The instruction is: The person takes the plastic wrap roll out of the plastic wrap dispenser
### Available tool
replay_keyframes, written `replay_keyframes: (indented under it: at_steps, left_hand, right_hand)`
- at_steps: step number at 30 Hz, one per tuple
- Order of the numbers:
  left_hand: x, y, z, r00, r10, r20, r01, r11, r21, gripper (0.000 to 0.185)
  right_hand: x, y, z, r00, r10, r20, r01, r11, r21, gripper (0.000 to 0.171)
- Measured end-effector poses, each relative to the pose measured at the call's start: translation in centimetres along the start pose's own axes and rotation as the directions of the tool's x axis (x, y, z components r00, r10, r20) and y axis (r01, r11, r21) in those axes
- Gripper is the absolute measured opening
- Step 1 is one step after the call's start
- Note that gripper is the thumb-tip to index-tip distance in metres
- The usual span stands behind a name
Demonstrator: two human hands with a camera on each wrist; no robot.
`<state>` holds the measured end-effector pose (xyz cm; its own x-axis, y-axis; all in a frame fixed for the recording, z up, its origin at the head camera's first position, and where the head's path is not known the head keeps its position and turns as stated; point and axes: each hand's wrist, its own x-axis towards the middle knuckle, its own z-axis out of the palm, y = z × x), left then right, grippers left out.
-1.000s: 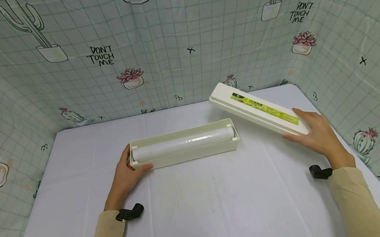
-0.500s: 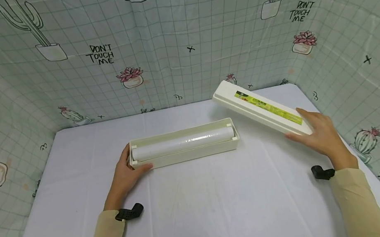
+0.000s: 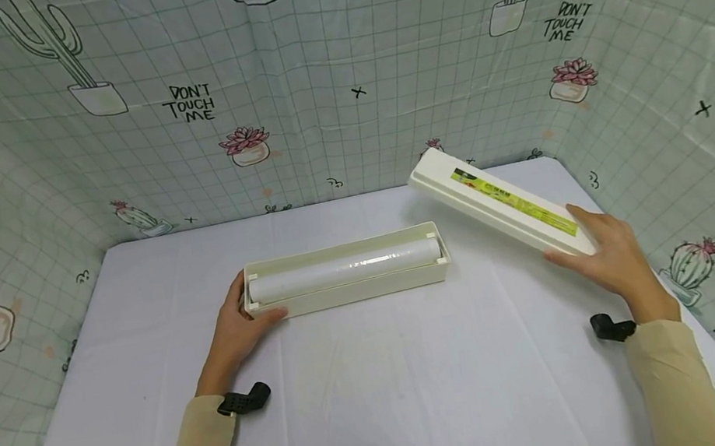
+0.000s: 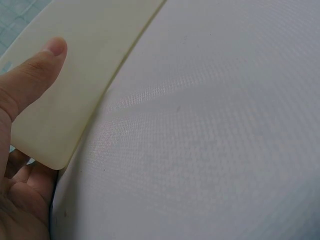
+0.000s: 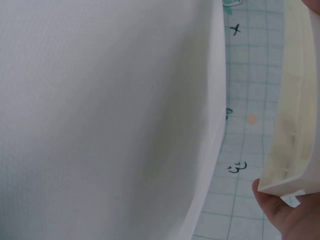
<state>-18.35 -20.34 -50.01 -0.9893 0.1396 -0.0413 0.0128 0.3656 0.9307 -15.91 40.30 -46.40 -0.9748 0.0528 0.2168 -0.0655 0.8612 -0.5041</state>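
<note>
A long cream plastic box (image 3: 355, 294) lies uncovered on the table, with a white roll of cling film (image 3: 344, 270) inside. My left hand (image 3: 239, 329) grips its left end, thumb along the front wall; the left wrist view shows the thumb on the box's side (image 4: 85, 90) and fingers at the end. Off to the right, my right hand (image 3: 608, 256) holds the white lid (image 3: 503, 202) by its near end. The lid slants up and away to the left, a yellow-green label on its top. Its hollow underside (image 5: 292, 125) shows in the right wrist view.
A white cloth (image 3: 387, 399) covers the table. Grid-patterned curtains (image 3: 317, 64) with cactus drawings stand around the back and both sides. A black wrist strap piece (image 3: 245, 399) sits on the left wrist, another black piece (image 3: 612, 328) on the right.
My right hand has moved a little to the right with the lid, farther from the box. The left hand and the box have stayed in place.
</note>
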Motion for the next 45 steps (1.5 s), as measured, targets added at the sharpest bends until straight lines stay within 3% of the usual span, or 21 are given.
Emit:
replay_keyframes:
  at_steps: [23, 34, 38, 45]
  left_hand:
    - [0.0, -0.3, 0.2, 1.000, 0.005, -0.013, -0.005, 1.000, 0.009, 0.107]
    - [-1.5, 3.3, 0.2, 1.000, 0.003, 0.002, -0.003, 1.000, 0.009, 0.104]
    - [-1.2, 2.5, 0.2, 1.000, -0.007, 0.004, 0.007, 1.000, -0.002, 0.105]
    - [0.1, -0.3, 0.1, 1.000, 0.003, -0.007, -0.002, 1.000, 0.014, 0.107]
  right_hand:
    - [-1.5, 1.5, 0.6, 0.996, 0.046, -0.082, -0.046, 0.999, 0.008, 0.096]
    - [-2.3, 2.3, 0.7, 0.988, 0.096, -0.119, -0.092, 0.995, 0.035, 0.096]
    - [-2.5, 2.5, 0.8, 0.985, 0.104, -0.138, -0.100, 0.994, 0.033, 0.096]
    - [-2.9, 2.5, 0.7, 0.977, 0.152, -0.152, -0.150, 0.988, 0.030, 0.094]
